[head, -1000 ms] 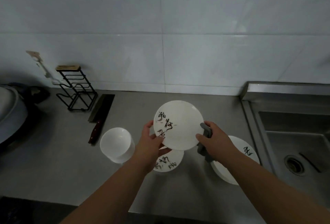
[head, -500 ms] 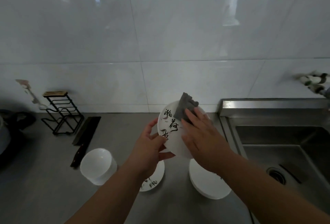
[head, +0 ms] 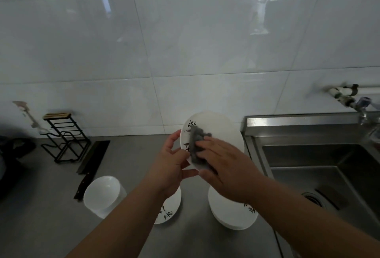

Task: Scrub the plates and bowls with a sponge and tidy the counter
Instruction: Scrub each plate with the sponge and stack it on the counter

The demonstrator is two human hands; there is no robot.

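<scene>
- Sponge (head: 196, 140): smeared, outline unclear; lower part under right hand (head: 226, 167).
- Held plate (head: 216, 126): black writing mostly covered by sponge and left hand (head: 168, 165).
- Small plate (head: 168, 212) on worktop (head: 51, 227): mostly under the left arm.
- Plate stack (head: 232, 214): far part behind right hand.
- Tap (head: 349, 97): blurred, cut by right edge.
- Dark thing (head: 12, 148): cut by left edge, unidentifiable.

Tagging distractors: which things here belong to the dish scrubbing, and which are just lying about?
In the job: held plate, grey sponge, left hand, right hand, white bowl, small plate, large plate.
Lying about: knife, wire rack.
</scene>
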